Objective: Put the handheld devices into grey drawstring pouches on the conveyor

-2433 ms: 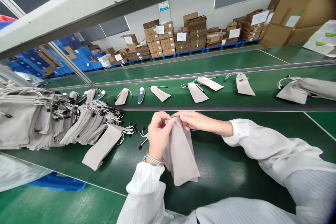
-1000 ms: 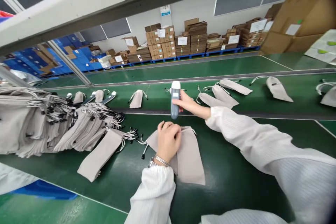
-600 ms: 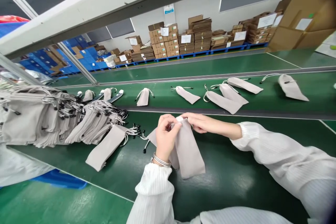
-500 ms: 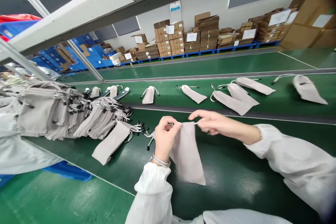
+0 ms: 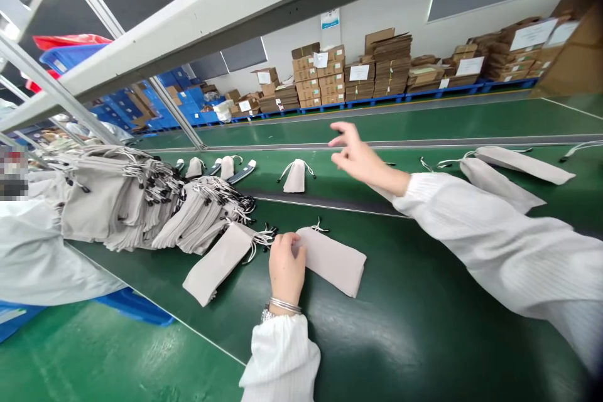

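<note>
A grey drawstring pouch lies flat on the green work surface, its white cords and black cord ends pointing to the far side. My left hand is at the pouch's left end, fingers curled and thumb against the fabric. My right hand is raised above the far green strip, fingers spread and holding nothing. Its forearm hides part of that strip. Left of my left hand, a small stack of similar pouches lies slanted, with cords gathered at its upper right.
Large piles of grey pouches fill the left side. Along the far strip lie a single pouch, other pouches and dark curved items with pale ends. A metal beam crosses overhead. Stacked cartons stand beyond.
The pouch, held up between both hands before, now lies on the surface. My right hand has let go and moved up and away. The view has shifted, scene items sitting further right.
</note>
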`<state>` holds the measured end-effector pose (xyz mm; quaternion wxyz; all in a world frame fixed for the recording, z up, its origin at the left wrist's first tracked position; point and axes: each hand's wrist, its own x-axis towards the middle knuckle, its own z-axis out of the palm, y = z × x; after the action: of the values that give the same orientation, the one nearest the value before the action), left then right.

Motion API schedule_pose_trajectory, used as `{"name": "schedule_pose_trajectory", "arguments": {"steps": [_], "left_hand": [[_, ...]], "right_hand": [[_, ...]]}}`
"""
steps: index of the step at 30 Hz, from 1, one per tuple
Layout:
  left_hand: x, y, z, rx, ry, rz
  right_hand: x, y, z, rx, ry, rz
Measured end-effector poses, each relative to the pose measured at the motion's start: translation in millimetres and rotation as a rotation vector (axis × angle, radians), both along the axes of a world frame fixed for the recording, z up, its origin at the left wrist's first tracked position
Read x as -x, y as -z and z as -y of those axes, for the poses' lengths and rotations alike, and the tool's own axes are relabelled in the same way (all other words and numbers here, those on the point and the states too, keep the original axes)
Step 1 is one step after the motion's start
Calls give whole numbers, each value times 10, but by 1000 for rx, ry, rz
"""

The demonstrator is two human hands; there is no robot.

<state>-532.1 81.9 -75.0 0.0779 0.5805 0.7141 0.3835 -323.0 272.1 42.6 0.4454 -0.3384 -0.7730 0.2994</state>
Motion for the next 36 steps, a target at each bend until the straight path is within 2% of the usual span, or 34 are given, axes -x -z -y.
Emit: {"name": "schedule_pose_trajectory", "arguments": {"steps": [4,8,14,20,24,27,32,36], "left_hand": [[48,52,-32,-48,-38,-17],[53,79,-42,16,-45,-30],[-8,72,-30,75,-69,47],[-46,-7,3,152,-111,136],[-80,-39,39,237,-167,136],[-91,-38,42,244,-183,109],[-95,-36,26,226,-232,-8],[-88,-43,7,174,-230,-29]], "right_hand": [[719,443,-492,112,-135,322],[1430,730,-654,86,-207,433],[2311,906,-742,30,-245,583],[3017,950,-851,20,-160,735],[3319,971,-914,53,-95,811],[3431,996,-942,81,7,829],[3422,1024,-949,60,204,789],[3362,1064,-930,33,247,731]]}}
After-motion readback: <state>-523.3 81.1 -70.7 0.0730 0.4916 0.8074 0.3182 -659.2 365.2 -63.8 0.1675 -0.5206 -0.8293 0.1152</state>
